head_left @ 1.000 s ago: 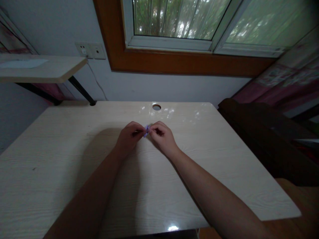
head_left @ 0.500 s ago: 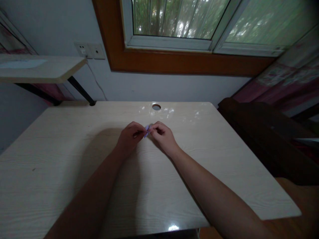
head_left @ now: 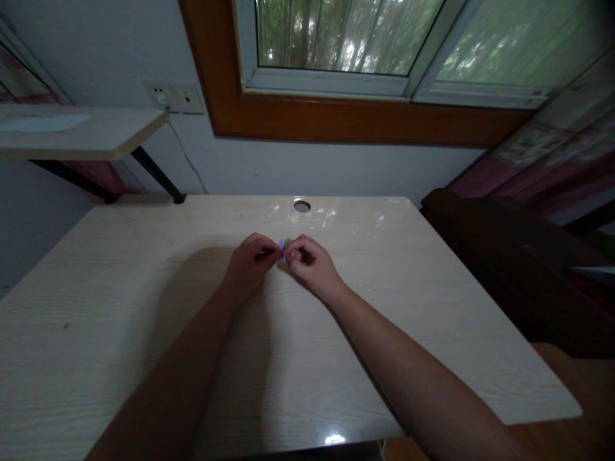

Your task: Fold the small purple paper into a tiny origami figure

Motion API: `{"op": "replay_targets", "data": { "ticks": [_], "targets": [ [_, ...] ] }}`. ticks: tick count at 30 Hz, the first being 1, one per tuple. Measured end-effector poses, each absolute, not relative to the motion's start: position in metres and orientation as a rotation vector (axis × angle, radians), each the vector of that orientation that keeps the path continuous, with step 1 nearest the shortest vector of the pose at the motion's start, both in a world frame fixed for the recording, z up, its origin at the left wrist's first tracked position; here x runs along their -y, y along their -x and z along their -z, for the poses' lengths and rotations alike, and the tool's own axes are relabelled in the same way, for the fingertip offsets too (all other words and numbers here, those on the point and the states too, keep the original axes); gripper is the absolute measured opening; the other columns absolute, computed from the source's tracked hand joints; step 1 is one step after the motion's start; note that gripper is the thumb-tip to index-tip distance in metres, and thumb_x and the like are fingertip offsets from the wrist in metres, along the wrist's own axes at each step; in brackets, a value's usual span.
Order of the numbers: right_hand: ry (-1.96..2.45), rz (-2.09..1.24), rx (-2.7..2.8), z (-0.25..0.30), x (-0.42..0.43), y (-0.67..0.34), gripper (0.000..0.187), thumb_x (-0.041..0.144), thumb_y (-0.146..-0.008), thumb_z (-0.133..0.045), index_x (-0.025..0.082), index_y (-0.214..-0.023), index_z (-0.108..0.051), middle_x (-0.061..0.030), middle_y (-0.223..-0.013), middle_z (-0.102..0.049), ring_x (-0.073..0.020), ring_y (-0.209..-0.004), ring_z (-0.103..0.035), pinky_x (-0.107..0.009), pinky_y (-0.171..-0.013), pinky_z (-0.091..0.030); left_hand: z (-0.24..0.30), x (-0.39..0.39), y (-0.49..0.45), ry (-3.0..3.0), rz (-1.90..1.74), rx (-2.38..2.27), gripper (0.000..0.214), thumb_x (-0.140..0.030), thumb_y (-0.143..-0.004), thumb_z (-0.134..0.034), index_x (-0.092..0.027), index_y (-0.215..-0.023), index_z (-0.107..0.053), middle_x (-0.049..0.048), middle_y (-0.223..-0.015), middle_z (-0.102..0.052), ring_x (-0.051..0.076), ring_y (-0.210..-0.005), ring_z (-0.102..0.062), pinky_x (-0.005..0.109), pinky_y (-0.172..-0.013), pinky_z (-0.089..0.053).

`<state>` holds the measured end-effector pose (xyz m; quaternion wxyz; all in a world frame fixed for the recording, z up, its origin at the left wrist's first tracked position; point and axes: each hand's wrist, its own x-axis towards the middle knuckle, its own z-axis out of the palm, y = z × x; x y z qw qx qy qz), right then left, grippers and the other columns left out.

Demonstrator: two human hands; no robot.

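Note:
A tiny purple piece (head_left: pixel 281 246), perhaps folded paper, is pinched between both my hands above the middle of a pale wooden table (head_left: pixel 144 307). My left hand (head_left: pixel 250 264) is closed, its fingertips gripping the piece from the left. My right hand (head_left: pixel 310 266) is closed too, its thumb and fingers pinching the same piece from the right. Most of the piece is hidden by my fingers, so its shape is unclear. Both forearms reach in from the bottom edge.
A round cable hole (head_left: pixel 302 206) sits near the table's far edge. A raised shelf (head_left: pixel 81 131) on black struts stands at the back left, under a wall socket (head_left: pixel 173 98). A dark wooden piece of furniture (head_left: pixel 509 256) borders the table's right side. A window (head_left: pixel 346 38) is above.
The purple piece shows less between my fingertips than before; my right fingers have closed in over it. Both hands stay in the same spot.

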<state>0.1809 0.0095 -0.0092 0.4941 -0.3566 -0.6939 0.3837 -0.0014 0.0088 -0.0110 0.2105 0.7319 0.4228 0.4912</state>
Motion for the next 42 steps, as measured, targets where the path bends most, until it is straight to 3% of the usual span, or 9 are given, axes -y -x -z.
{"op": "replay_targets", "data": {
  "ticks": [5, 10, 15, 22, 42],
  "targets": [
    [0.881, -0.943, 1.740, 0.009, -0.009, -0.181, 0.007, 0.026, -0.086, -0.058, 0.022, -0.085, -0.064, -0.0019, -0.082, -0.060, -0.0144, -0.072, -0.055, -0.027, -0.065, -0.044, 0.011, -0.008, 0.001, -2.000, -1.384, -1.166, 0.004, -0.024, -0.083, -0.068, -0.021, -0.085, -0.067, 0.0032, -0.086, -0.063, 0.015, -0.080, -0.062, 0.028, -0.072, -0.052],
    [0.917, -0.989, 1.696, 0.013, -0.010, -0.179, 0.018, 0.038, -0.083, -0.067, 0.022, -0.084, -0.061, 0.0010, -0.073, -0.056, -0.0121, -0.062, -0.050, -0.025, -0.058, -0.042, 0.011, -0.008, 0.001, -2.014, -1.397, -1.165, 0.003, -0.021, -0.083, -0.068, -0.021, -0.085, -0.067, 0.0029, -0.087, -0.064, 0.015, -0.082, -0.062, 0.028, -0.073, -0.052],
    [0.954, -1.013, 1.629, 0.018, -0.012, -0.177, 0.018, 0.037, -0.082, -0.068, 0.021, -0.085, -0.060, 0.0023, -0.069, -0.056, -0.0116, -0.061, -0.051, -0.025, -0.057, -0.042, 0.013, -0.010, 0.002, -2.028, -1.395, -1.178, 0.003, -0.022, -0.083, -0.068, -0.021, -0.086, -0.067, 0.0031, -0.087, -0.064, 0.016, -0.083, -0.062, 0.029, -0.075, -0.051],
    [0.933, -0.802, 1.711, 0.014, -0.013, -0.180, 0.010, 0.028, -0.085, -0.065, 0.023, -0.093, -0.068, -0.0033, -0.086, -0.064, -0.0156, -0.077, -0.061, -0.029, -0.071, -0.050, 0.014, -0.012, 0.004, -1.987, -1.393, -1.180, 0.005, -0.025, -0.083, -0.069, -0.021, -0.086, -0.068, 0.0032, -0.086, -0.064, 0.016, -0.082, -0.061, 0.029, -0.074, -0.051],
    [0.933, -0.627, 1.853, 0.007, -0.013, -0.182, 0.012, 0.028, -0.090, -0.062, 0.027, -0.098, -0.071, -0.0042, -0.086, -0.065, -0.0182, -0.082, -0.061, -0.033, -0.076, -0.050, 0.018, -0.015, 0.006, -1.976, -1.351, -1.247, 0.011, -0.032, -0.083, -0.070, -0.023, -0.088, -0.070, 0.0031, -0.087, -0.065, 0.016, -0.080, -0.062, 0.029, -0.073, -0.052]
  ]
}}
